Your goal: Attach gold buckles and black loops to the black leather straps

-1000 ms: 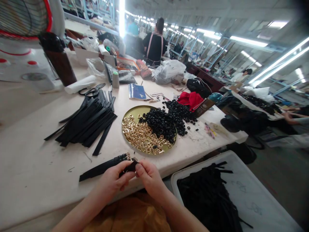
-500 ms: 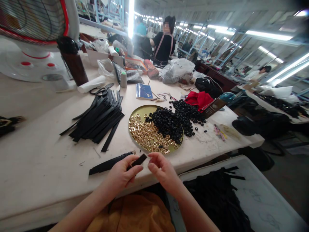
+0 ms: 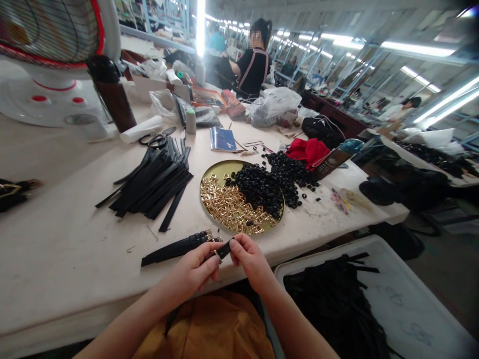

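Observation:
At the table's near edge my left hand [image 3: 194, 271] and my right hand [image 3: 249, 259] both pinch the end of a short black strap [image 3: 223, 250] with a small gold buckle on it. Just left of my hands a few finished black straps with gold buckles [image 3: 175, 248] lie on the table. Beyond them sits a round gold tray [image 3: 216, 172] holding gold buckles [image 3: 228, 209] and a heap of small black loops [image 3: 264, 187]. A fan of plain black straps [image 3: 153, 182] lies to the tray's left.
A white bin [image 3: 411, 299] of black straps stands at my lower right. Scissors [image 3: 157, 139], a dark bottle [image 3: 110, 94], a fan [image 3: 45, 30], a blue notebook [image 3: 222, 139], red cloth [image 3: 309, 149] and bags crowd the far table. A person in black [image 3: 254, 65] stands beyond.
My right hand, apart from the strap half a second ago, has closed on its end again. The view shifted slightly.

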Motion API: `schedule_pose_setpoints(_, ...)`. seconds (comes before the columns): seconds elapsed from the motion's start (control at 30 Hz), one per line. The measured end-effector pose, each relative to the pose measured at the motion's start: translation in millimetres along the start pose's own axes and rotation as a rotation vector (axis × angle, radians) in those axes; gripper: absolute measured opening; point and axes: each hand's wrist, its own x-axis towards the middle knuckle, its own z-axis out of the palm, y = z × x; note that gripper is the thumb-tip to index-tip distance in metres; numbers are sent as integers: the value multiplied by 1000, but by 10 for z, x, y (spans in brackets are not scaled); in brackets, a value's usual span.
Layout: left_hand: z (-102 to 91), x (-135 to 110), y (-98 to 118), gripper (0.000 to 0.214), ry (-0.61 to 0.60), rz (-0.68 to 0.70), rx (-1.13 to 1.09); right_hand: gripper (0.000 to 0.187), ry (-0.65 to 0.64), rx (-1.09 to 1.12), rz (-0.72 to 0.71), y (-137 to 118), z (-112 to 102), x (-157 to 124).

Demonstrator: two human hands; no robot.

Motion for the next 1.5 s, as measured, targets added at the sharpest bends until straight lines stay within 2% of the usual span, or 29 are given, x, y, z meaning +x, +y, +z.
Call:
schedule_pose_setpoints(0.1, -5, 50, -70, 40, 2, 5, -32, 18, 77, -277, -195, -93, 71, -98)
schedule_pose_setpoints(0.17, -14, 65, -97, 37, 14, 8, -58, 14, 69, -448, -314, -157, 95, -131)
schedule_pose_setpoints(0.27, -44, 58, -95, 34, 48, -14, -54, 16, 13, -515, -342, -188, 2, -76)
schedule_pose_setpoints(0.37, -104, 32, -72, 31, 93, -50, -35, 22, 95, -504, -292, -129, -312, 67)
schedule_pose_setpoints(0.5, -184, 17, -73, 30, 155, -82, -49, 26, 405, -583, -217, -25, -915, 208)
schedule_pose_setpoints(0.6, -178, 51, -82, 32, 176, -104, -96, 25, 544, -712, -211, 4, -1177, 249)
schedule_pose_setpoints(0.67, -144, 86, -73, 33, 183, -104, -124, 22, 501, -824, -252, 10, -1168, 295)
schedule_pose_setpoints(0.77, -100, 117, -44, 33, 180, -98, -120, 17, 290, -1023, -334, 29, -976, 430)
schedule_pose_setpoints(0.83, -94, 113, -37, 32, 173, -93, -101, 16, 177, -1178, -336, 48, -844, 541)
schedule_pose_setpoints(0.9, -105, 93, -47, 30, 163, -77, -80, 12, 124, -1295, -296, 64, -777, 640)
schedule_pose_setpoints(0.97, -117, 73, -70, 28, 154, -56, -56, 7, 105, -1318, -277, 69, -780, 708)
schedule_pose_setpoints(1.03, -121, 66, -85, 26, 147, -38, -37, 4, 116, -1234, -291, 55, -818, 734)
schedule_pose_setpoints(1.1, -112, 81, -73, 24, 145, -19, -22, 3, 166, -1023, -286, 19, -836, 709)
schedule_pose_setpoints(1.2, -83, 138, 11, 23, 158, 29, 13, 16, 150, -453, -158, -58, -721, 592)
schedule_pose_setpoints(1.27, -60, 181, 86, 24, 181, 72, 39, 25, 58, -43, -40, -104, -541, 488)
schedule_pose_setpoints(1.33, -40, 208, 143, 26, 220, 113, 51, 29, -7, 235, 48, -131, -328, 395)
schedule_pose_setpoints(1.4, -33, 206, 166, 27, 267, 140, 76, 29, -13, 366, 91, -131, -144, 328)
schedule_pose_setpoints(1.5, -56, 149, 151, 26, 291, 154, 194, 25, 57, 342, 28, -89, 2, 277)
